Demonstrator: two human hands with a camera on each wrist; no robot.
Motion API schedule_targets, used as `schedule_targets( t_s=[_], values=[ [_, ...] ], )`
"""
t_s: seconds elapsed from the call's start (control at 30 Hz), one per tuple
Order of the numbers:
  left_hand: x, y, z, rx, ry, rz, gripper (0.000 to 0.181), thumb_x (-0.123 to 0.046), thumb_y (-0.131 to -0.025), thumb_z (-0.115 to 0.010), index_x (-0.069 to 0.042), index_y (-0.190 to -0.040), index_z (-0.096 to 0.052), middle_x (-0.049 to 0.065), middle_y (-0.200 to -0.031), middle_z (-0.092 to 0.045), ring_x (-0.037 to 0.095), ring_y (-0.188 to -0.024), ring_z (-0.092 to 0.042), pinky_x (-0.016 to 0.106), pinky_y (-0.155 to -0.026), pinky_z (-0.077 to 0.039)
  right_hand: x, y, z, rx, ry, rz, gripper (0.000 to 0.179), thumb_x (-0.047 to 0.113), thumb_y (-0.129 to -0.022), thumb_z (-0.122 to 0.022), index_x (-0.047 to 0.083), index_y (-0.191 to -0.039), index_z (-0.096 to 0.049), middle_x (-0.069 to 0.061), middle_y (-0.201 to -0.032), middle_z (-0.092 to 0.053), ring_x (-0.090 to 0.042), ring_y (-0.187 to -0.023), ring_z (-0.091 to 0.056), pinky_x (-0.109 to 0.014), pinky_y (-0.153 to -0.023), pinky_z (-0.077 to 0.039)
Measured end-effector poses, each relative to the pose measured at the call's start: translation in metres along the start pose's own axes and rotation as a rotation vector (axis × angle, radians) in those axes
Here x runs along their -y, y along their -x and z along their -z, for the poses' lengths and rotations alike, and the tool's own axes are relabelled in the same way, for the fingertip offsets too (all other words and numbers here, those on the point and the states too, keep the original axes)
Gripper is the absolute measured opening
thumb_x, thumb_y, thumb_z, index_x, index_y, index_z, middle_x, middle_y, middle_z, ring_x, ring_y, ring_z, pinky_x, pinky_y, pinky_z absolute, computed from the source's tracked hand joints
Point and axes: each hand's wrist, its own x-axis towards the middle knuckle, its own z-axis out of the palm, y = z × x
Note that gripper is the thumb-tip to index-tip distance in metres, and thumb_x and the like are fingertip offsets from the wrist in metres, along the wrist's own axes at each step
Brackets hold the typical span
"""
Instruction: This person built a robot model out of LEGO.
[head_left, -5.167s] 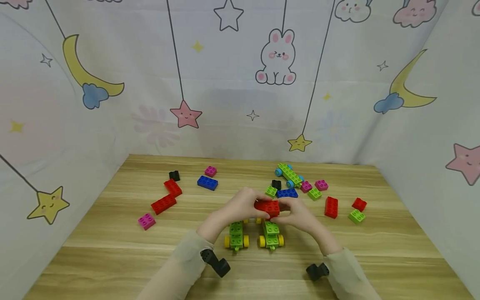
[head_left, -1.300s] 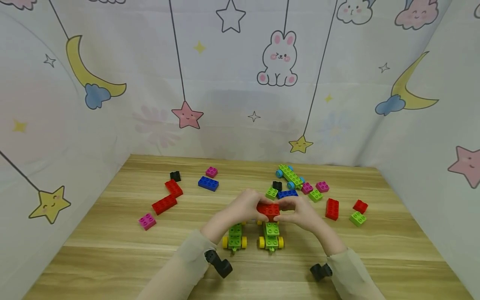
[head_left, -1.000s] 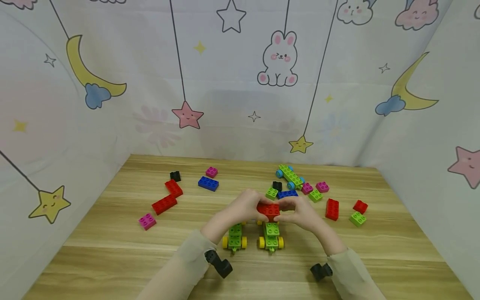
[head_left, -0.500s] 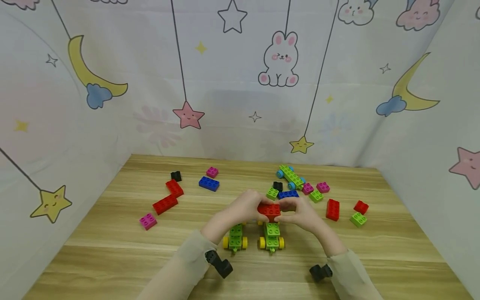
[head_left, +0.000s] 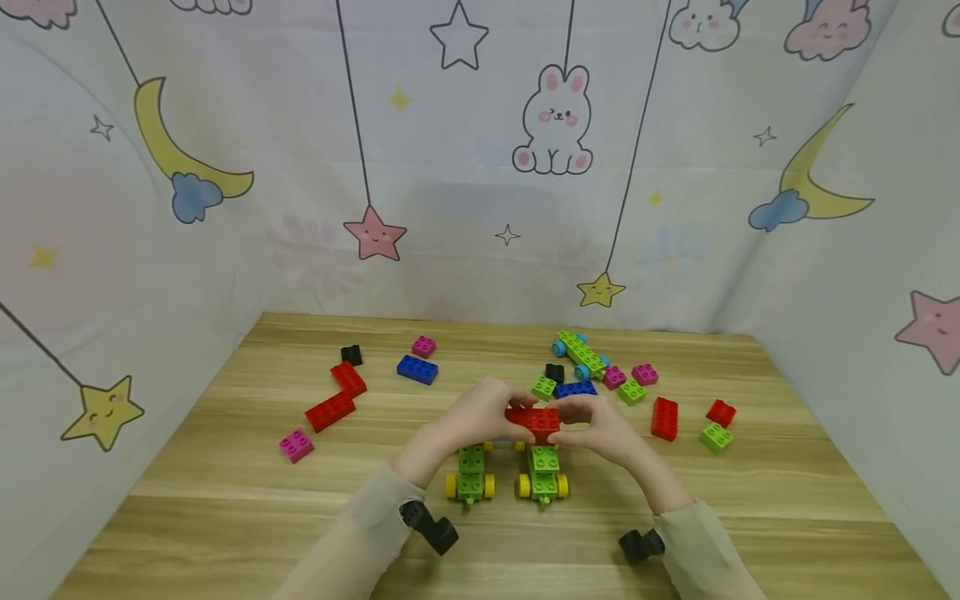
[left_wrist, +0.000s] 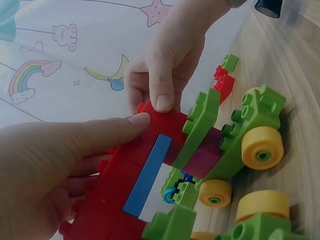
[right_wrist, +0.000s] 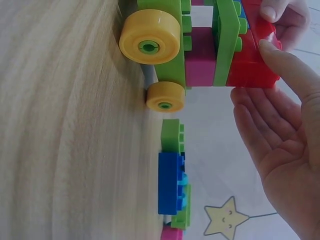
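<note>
Red bricks [head_left: 543, 423] pinched in the part-closed left hand [head_left: 486, 414] and right hand [head_left: 600, 427]: even, straight-down pressure should seat them squarely on the green bricks [head_left: 545, 459]!

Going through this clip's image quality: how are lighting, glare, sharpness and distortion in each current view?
Head view: fairly even light, soft shadows on the wooden table, the red bricks clearly legible; left wrist view: hazy, muted contrast, table steeply tilted; right wrist view: also hazy, scene turned sideways, slight glints on the red bricks.
</note>
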Motion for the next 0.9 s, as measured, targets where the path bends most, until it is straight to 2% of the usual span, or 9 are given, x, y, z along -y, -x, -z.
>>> schedule_targets(
  t_s=[0.33, 0.63, 0.9],
  values=[
    [0.0062, 0.0036, 0.0008, -0.010, 0.098, 0.027, 0.031, -0.023, -0.081, -0.081, -0.009, -0.108, -0.074, 0.003, -0.097, -0.075, 0.007, -0.077, -0.064, 0.020, -0.069, -0.053, 0.0027, -0.0013, -0.0001, 0.010, 0.022, 0.009, 0.039, 0.020, -0.085, -0.077, -0.001, -0.117, -0.067, -0.016, -0.111, -0.070, -0.029, -0.100, -0.068, -0.041, -0.089, -0.056],
    [0.0050, 0.0014, -0.0003, -0.013, 0.102, 0.072, 0.031, -0.021, -0.080, -0.082, -0.008, -0.108, -0.075, 0.004, -0.097, -0.075, 0.008, -0.078, -0.065, 0.021, -0.069, -0.053, 0.0033, -0.0016, 0.0003, 0.013, 0.032, 0.007, 0.039, 0.021, -0.085, -0.077, -0.001, -0.117, -0.067, -0.016, -0.112, -0.070, -0.028, -0.100, -0.068, -0.042, -0.089, -0.056],
    [0.0044, 0.0006, -0.0004, -0.009, 0.096, 0.086, 0.035, -0.022, -0.080, -0.082, -0.007, -0.110, -0.074, 0.005, -0.101, -0.075, 0.010, -0.082, -0.066, 0.021, -0.072, -0.053, 0.0009, -0.0008, -0.0004, 0.003, 0.032, 0.016, 0.039, 0.020, -0.085, -0.077, -0.002, -0.116, -0.067, -0.016, -0.111, -0.071, -0.029, -0.100, -0.069, -0.041, -0.089, -0.056]
  ],
)
